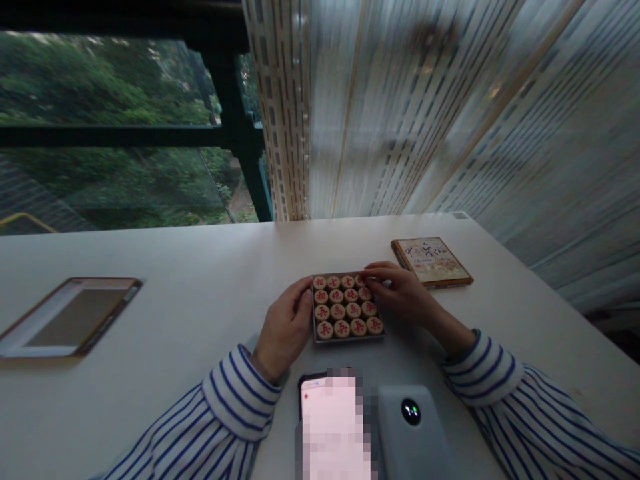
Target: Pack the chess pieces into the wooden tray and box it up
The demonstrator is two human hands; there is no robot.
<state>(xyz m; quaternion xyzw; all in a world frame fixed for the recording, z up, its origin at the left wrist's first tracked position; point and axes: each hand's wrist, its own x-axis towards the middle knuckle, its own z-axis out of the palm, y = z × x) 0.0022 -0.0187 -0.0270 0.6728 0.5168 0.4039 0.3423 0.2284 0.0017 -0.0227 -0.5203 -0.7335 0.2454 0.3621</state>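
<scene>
A small square box (347,338) on the white table (200,267) is packed with rows of round wooden chess pieces (345,310) bearing red characters. My left hand (285,327) curls against the box's left side, fingers closed on its edge. My right hand (400,290) grips the box's far right corner, fingers bent over the top row of pieces. Both wrists wear blue-and-white striped sleeves.
The box's printed lid (431,261) lies flat to the right rear. A tablet in a brown case (70,317) lies at the left. A phone (333,427) and a grey device with a green light (413,427) sit near the front edge. Window and curtain stand behind.
</scene>
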